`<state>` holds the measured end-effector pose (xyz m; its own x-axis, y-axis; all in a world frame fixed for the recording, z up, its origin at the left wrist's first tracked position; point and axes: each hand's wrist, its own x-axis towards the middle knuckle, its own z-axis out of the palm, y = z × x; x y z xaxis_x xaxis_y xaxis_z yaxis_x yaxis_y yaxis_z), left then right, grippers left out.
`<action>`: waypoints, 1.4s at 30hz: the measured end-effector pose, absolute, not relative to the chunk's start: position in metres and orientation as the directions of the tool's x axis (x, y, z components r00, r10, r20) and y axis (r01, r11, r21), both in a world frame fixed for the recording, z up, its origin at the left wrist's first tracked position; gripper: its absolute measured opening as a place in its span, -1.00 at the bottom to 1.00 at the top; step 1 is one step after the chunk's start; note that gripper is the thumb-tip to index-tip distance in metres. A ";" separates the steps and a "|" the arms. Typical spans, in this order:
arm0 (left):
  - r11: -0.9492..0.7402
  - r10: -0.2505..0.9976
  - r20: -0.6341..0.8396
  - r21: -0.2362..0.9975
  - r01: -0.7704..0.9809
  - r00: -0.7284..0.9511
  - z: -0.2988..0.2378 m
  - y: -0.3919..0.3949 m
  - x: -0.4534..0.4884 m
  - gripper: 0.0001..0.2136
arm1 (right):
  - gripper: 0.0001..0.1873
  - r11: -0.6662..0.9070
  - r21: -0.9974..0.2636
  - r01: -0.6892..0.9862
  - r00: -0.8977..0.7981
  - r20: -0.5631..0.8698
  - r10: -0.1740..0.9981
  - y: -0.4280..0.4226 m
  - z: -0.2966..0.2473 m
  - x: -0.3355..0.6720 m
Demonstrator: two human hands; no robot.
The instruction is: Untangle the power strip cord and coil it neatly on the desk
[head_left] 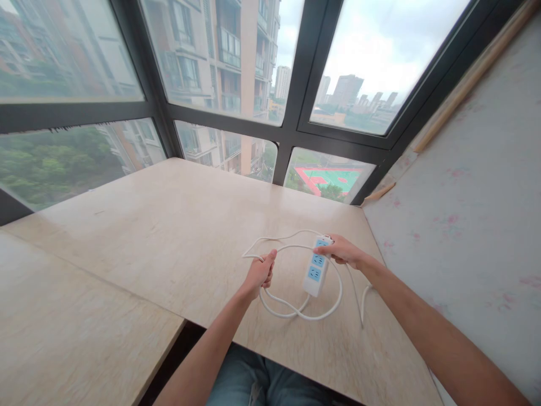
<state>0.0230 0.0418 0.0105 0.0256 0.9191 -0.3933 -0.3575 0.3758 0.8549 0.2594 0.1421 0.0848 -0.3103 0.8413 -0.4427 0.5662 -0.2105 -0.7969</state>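
A white power strip [310, 283] with blue socket faces is gripped at its far end by my right hand [340, 250], thumb across the top. Its white cord [325, 317] leaves the near end and curls in loops between my hands. My left hand [259, 274] is closed around part of that cord, thumb on top, to the left of the strip. More cord arcs behind both hands, and a loose stretch hangs or lies right of the strip. The cord's plug cannot be made out.
Beneath my hands spreads a pale, marble-patterned ledge [139, 225], with a gap at its front edge by my legs [270, 378]. Dark-framed windows [291, 113] stand behind it. On the right rises a flowered, papered wall [477, 225] with peeling trim [380, 193].
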 end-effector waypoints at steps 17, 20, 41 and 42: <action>0.339 0.918 -0.383 0.891 -0.303 -0.098 -0.023 0.047 0.024 -0.56 | -0.71 -0.580 -0.810 0.083 -0.257 -0.580 0.773 0.174 0.019 0.272; 0.377 0.915 -0.402 0.875 -0.306 -0.024 -0.020 0.046 0.016 -0.50 | -0.80 -0.562 -0.827 0.003 -0.170 -0.555 0.814 0.184 0.021 0.277; 0.287 0.853 -0.421 0.872 -0.397 -0.307 -0.019 0.051 -0.002 -0.54 | -0.90 -0.451 -0.892 -0.030 0.426 -0.420 0.801 0.168 0.006 0.381; 0.272 0.850 -0.416 0.873 -0.405 -0.324 -0.018 0.050 -0.001 -0.53 | -0.92 -0.461 -0.887 -0.013 0.411 -0.425 0.807 0.157 0.004 0.383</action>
<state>-0.0012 0.0503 -0.0180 -0.3244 0.8497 -0.4155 -0.4046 0.2724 0.8730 0.3831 0.1566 0.0043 0.4109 0.8066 -0.4250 -0.0133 -0.4608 -0.8874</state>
